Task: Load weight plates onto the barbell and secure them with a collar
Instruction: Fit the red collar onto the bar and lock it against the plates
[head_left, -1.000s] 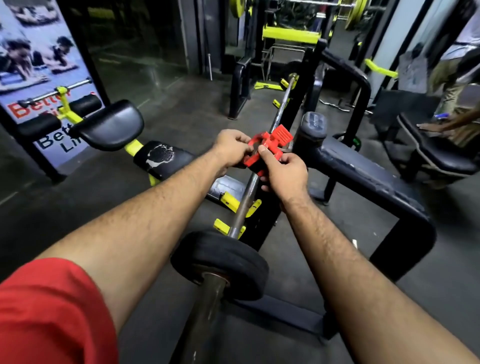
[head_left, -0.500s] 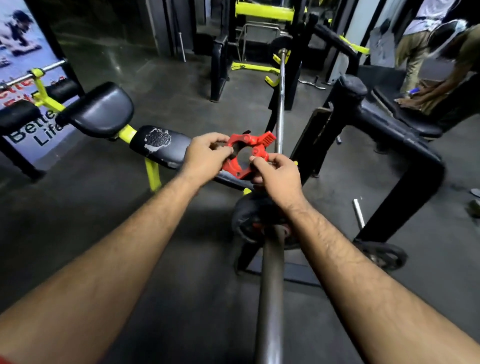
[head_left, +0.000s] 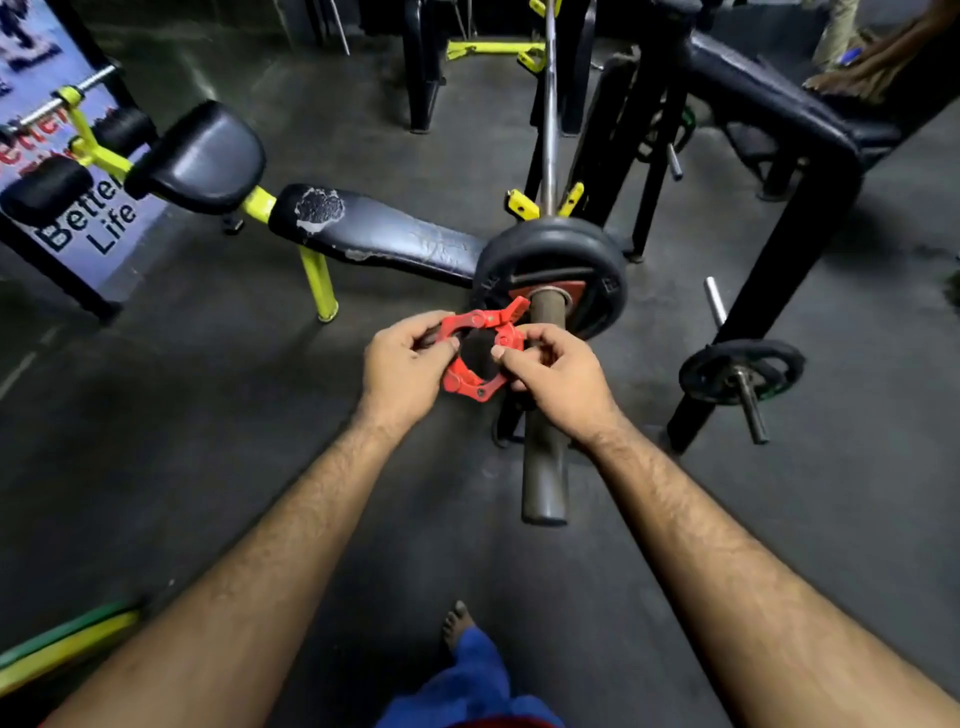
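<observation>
A red clamp collar (head_left: 480, 353) hangs in the air between my hands, its lever flipped out and its ring spread. My left hand (head_left: 402, 371) pinches its left side and my right hand (head_left: 558, 376) pinches its right side. The collar is just left of the barbell sleeve (head_left: 544, 467), whose free end points toward me. A black weight plate (head_left: 550, 270) sits on the sleeve just beyond the collar. The bar (head_left: 549, 104) runs away from me onto yellow rack hooks.
A black bench with yellow legs (head_left: 363, 234) lies to the left. A black rack frame (head_left: 779, 249) stands right, with a small plate on a storage peg (head_left: 740, 369). My foot (head_left: 457, 623) is below. Another person's arm shows at top right.
The view has tilted down and the bar's end is now in sight. My hands have carried the collar back along the bar, off to its left, nearer the sleeve's end.
</observation>
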